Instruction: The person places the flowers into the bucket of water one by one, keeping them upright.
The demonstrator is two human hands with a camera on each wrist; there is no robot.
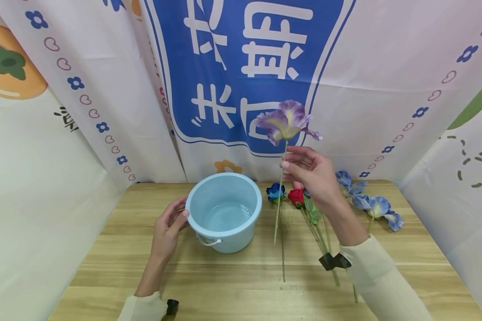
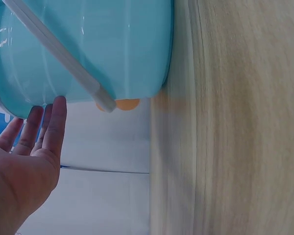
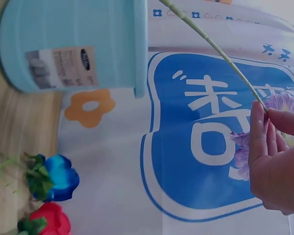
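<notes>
My right hand (image 1: 311, 171) pinches the stem of a purple artificial iris (image 1: 287, 120) between thumb and fingers. The flower is raised above the table with its bloom up and its stem slanting down, right of a light blue bucket (image 1: 225, 243). The right wrist view shows the fingertips on the green stem (image 3: 215, 46), with the purple petals partly behind the hand. At the bucket's left side, my left hand (image 1: 168, 225) touches the rim area. Its fingers (image 2: 54, 132) look nearly straight against the outer wall in the left wrist view. The bucket stands upright, and no flower shows inside.
On the wooden table (image 1: 233, 290), right of the bucket, lie a blue rose (image 1: 276, 191), a red rose (image 1: 296, 197) and blue irises (image 1: 377, 207), their stems toward me. A white bucket handle (image 1: 209, 242) hangs in front. Printed cloth (image 1: 357, 120) closes off the back and sides.
</notes>
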